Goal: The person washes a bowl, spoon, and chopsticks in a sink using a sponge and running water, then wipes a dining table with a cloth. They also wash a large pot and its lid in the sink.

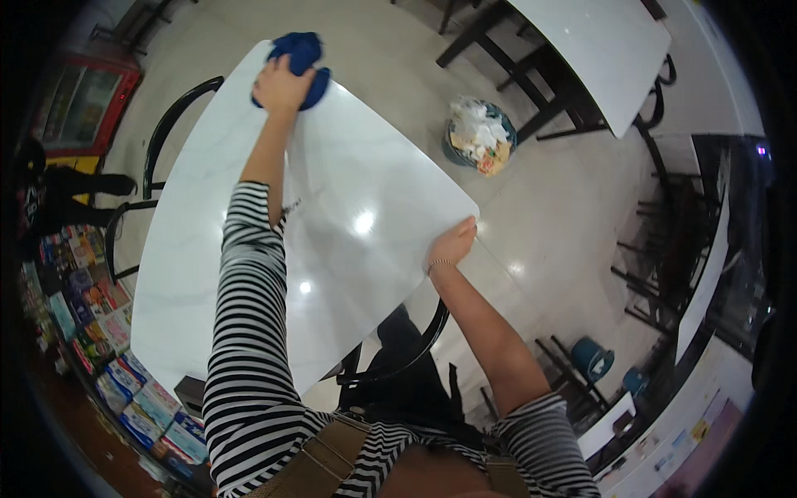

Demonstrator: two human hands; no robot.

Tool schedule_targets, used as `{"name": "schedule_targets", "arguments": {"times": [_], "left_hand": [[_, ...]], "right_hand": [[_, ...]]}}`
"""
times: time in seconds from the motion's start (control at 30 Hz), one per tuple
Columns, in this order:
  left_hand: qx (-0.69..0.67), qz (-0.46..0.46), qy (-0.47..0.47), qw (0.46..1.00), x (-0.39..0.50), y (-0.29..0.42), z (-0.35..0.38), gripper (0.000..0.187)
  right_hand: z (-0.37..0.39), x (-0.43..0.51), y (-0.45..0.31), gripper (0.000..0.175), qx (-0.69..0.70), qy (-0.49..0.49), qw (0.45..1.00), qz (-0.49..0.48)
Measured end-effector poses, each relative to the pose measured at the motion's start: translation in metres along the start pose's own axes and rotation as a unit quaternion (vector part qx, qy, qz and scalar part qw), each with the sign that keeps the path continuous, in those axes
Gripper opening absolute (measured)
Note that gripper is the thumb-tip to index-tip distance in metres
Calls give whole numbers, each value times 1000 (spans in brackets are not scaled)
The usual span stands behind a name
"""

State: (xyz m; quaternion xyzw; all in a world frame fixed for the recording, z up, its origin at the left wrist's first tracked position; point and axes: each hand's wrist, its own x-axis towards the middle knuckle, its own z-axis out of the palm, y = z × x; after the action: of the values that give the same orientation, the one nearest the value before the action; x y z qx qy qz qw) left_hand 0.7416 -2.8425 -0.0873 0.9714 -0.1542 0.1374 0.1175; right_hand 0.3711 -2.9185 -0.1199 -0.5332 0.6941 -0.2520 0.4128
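Observation:
My left hand (283,87) presses down on a bunched dark blue cloth (300,50) at the far corner of a white marble-patterned table (373,180). Part of the cloth sticks out past the table's edge, and the palm hides some of it. The left arm stretches across the tabletop in a black-and-white striped sleeve. At the near right corner, my right hand (452,243) holds the table's edge, its fingers close together and partly hidden. A thin bracelet circles that wrist.
Black chairs (163,134) stand at the table's left, another chair (429,339) before me. On the tiled floor a bin (457,152) overflows with tissues and scraps. Another white table (604,56) stands beyond it. Packaged goods (134,398) and a red-framed display cabinet (87,103) line the left.

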Motion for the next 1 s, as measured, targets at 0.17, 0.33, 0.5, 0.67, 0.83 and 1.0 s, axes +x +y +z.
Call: {"name": "schedule_targets", "arguments": {"times": [0.17,0.33,0.5,0.67,0.83,1.0], "left_hand": [[-148,264,-69,951,-153,106,-34,52],[-272,307,-127,903,-270,145,-78,52],[-280,365,-194,866,-321,100,-113,47],[-235,409,-240,848,-373,22,-145,47],[-303,385,-154,858,-332,98,-106,46],[-247,293,-175,907,-308,167,-94,52]], "right_hand": [[1,2,0,48,69,-22,997,35],[-18,16,21,50,446,-128,860,213],[-137,23,58,51,480,-93,842,228],[-286,4,90,43,268,-97,940,188],[-336,-42,122,28,266,-37,920,286],[-336,-72,117,37,59,-248,945,207]]}}
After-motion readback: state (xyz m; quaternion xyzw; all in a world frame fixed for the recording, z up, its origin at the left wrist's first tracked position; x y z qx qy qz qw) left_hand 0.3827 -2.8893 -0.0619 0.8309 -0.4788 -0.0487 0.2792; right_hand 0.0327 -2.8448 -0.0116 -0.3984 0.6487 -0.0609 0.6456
